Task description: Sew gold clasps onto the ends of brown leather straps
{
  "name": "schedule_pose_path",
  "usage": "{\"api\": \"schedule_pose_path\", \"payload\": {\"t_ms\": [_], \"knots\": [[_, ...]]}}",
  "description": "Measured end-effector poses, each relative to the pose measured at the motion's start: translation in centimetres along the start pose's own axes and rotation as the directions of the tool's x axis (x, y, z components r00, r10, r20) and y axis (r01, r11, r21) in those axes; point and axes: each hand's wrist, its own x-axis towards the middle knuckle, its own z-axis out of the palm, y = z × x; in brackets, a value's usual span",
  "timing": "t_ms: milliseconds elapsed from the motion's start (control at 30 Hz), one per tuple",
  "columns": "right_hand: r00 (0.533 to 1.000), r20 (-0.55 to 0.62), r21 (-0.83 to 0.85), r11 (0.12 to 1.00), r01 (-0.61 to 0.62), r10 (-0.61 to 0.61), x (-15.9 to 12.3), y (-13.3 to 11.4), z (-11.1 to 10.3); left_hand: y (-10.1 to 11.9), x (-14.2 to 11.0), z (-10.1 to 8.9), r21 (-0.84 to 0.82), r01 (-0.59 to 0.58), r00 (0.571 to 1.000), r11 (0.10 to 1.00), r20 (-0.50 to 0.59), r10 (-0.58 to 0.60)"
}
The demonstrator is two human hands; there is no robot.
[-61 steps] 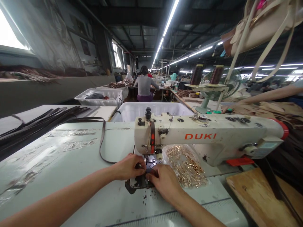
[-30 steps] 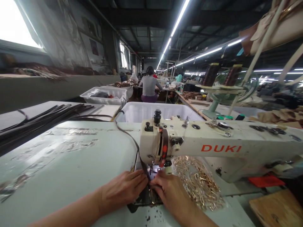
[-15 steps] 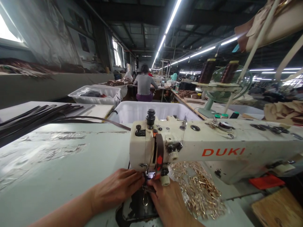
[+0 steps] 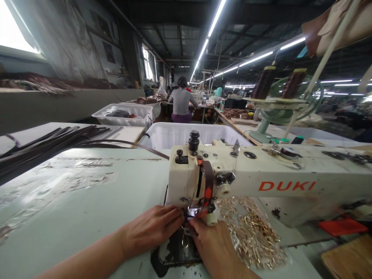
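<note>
My left hand (image 4: 158, 228) lies at the left of the sewing machine's (image 4: 238, 170) needle area, its fingers bunched and pressed together on a dark strap. From the right, my right hand (image 4: 216, 248) pinches the same narrow dark strap (image 4: 191, 232) just before the presser foot. Most of this strap is hidden by my fingers. A gold snap hook (image 4: 185, 241) hangs from it between my hands, over the worn dark machine bed (image 4: 174, 252). A brown band with red marks (image 4: 208, 182) curves down the front of the machine head toward my right fingertips.
A clear bag of gold snap hooks (image 4: 252, 236) lies under the machine arm. Dark straps (image 4: 58, 143) are piled at the left, and a white bin (image 4: 186, 131) stands behind the machine. Thread cones (image 4: 263, 83) and a green fan (image 4: 279, 100) are at right. A person (image 4: 181, 100) sits ahead.
The whole view has shifted slightly, so the machine and hands appear farther right. Both hands stay at the needle, and the snap hook still hangs between them.
</note>
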Motion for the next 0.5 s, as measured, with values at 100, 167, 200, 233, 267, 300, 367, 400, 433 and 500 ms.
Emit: {"api": "schedule_pose_path", "payload": {"t_ms": [100, 167, 200, 233, 267, 300, 367, 400, 433, 500], "knots": [[0.999, 0.04, 0.033, 0.999, -0.005, 0.003, 0.0, 0.0, -0.2, 0.3, 0.5, -0.5, -0.01, 0.021, 0.999, 1.0, 0.04, -0.02], [0.998, 0.06, 0.057, 0.998, -0.021, 0.017, 0.0, 0.1, -0.2, 0.4, 0.8, -0.8, -0.033, 0.048, 0.994, 0.998, 0.102, -0.045], [0.997, 0.069, 0.064, 0.998, -0.028, 0.023, 0.0, 0.1, -0.2, 0.5, 0.9, -0.9, -0.051, 0.065, 0.988, 0.997, 0.141, -0.057], [0.997, 0.077, 0.068, 0.997, -0.032, 0.027, 0.0, 0.1, -0.3, 0.6, 0.9, -1.0, -0.066, 0.08, 0.982, 0.995, 0.174, -0.068], [0.996, 0.087, 0.074, 0.997, -0.032, 0.026, 0.0, 0.1, -0.3, 0.6, 0.9, -1.0, -0.077, 0.093, 0.977, 0.993, 0.198, -0.076], [0.995, 0.098, 0.084, 0.996, -0.025, 0.017, 0.1, 0.2, -0.5, 0.7, 0.8, -1.0, -0.086, 0.1, 0.975, 0.991, 0.209, -0.08], [0.992, 0.125, 0.107, 0.994, -0.003, -0.01, 0.1, 0.4, -1.0, 0.8, 0.7, -1.0, -0.092, 0.108, 0.974, 0.99, 0.209, -0.087], [0.991, 0.135, 0.116, 0.993, 0.002, -0.018, 0.1, 0.5, -1.3, 0.8, 0.6, -0.9, -0.09, 0.115, 0.975, 0.989, 0.203, -0.095], [0.99, 0.139, 0.123, 0.992, 0.001, -0.018, 0.0, 0.7, -1.6, 0.8, 0.5, -0.9, -0.09, 0.126, 0.974, 0.988, 0.199, -0.106], [0.992, 0.122, 0.126, 0.992, -0.023, 0.008, 0.0, 1.1, -2.3, 0.7, 0.4, -0.7, -0.096, 0.15, 0.971, 0.984, 0.2, -0.128]]}}
